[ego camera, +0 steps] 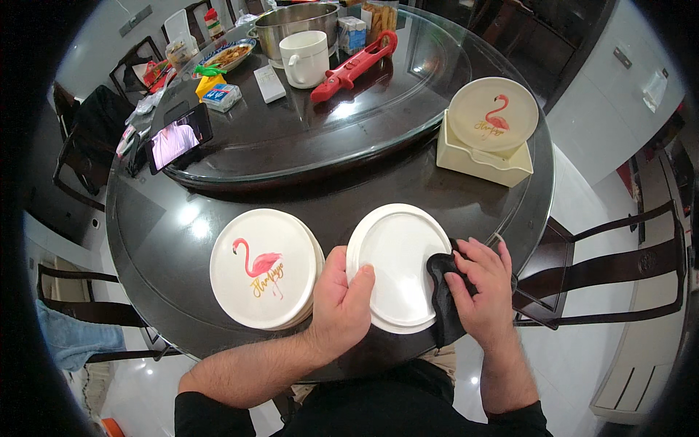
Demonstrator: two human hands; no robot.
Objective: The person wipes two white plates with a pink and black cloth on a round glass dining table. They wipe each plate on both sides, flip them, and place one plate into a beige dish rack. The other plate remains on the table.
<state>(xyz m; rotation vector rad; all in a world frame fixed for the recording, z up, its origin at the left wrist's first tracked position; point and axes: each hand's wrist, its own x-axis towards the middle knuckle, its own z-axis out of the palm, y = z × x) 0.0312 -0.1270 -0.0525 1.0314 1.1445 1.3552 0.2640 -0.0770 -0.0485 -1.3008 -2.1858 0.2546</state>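
My left hand grips the left edge of a white round plate, thumb on its face; its plain side with a raised ring faces up. My right hand pinches a black cloth against the plate's right edge. To the left lies a stack of white round plates, the top one printed with a pink flamingo and gold lettering. At the right, a cream plastic box holds another flamingo plate, leaning tilted in it.
On the raised glass turntable stand a phone, a white mug, a red tool-like plastic object, a steel pot and a dish of food. Wooden chairs surround the round table.
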